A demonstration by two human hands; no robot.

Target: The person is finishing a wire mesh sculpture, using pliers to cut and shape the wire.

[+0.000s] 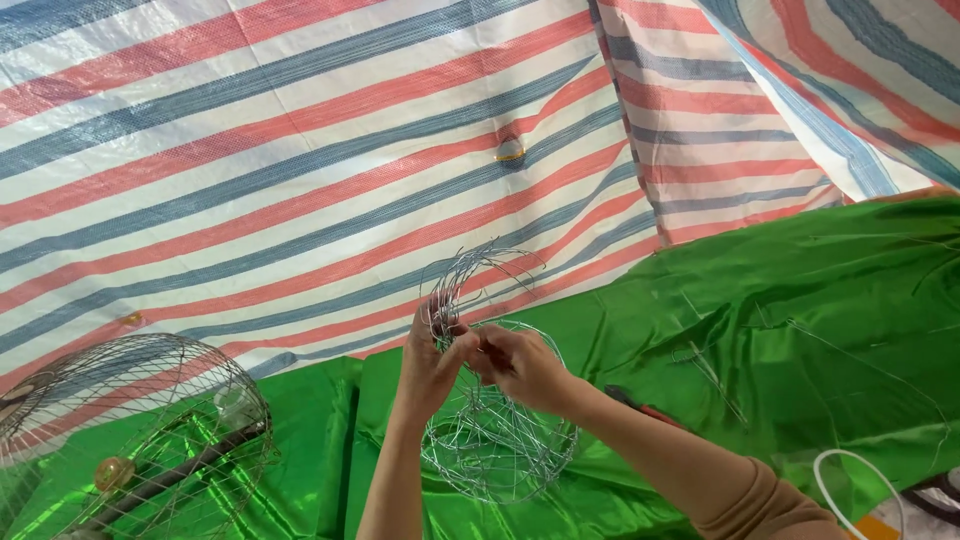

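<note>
- Brown-sleeved, the right forearm comes in from the lower right of the frame, and the right hand (520, 365) at centre is pinched shut on thin wire strands of the wire mesh ball (490, 400).
- Just beside it, touching at the fingertips, the left hand (432, 355) is closed on the same wire mesh ball near its upper edge, thumb and fingers nipping the strands where loose wire loops (478, 275) arch up out of it.
- Held a little above the green cloth (780, 320), the wire mesh ball sits at lower centre of the frame; its lower part is a rounded cage and its top is open and unfinished.
- By the look of it, the step in hand is bending or twisting the free wire ends into the frame at the rim; the next move calls for a firm pinch with one hand while the other turns the strand, with care for the sharp ends.
- Further out, at lower left, a larger domed wire cage (130, 430) rests on the green cloth with a small round ball (113, 472) inside it.
- At lower right lies a white ring (858, 490), and a red-handled tool (645, 408) shows just behind the right forearm.
- Behind everything hangs a striped tarpaulin (300, 150) in red, blue and white.
</note>
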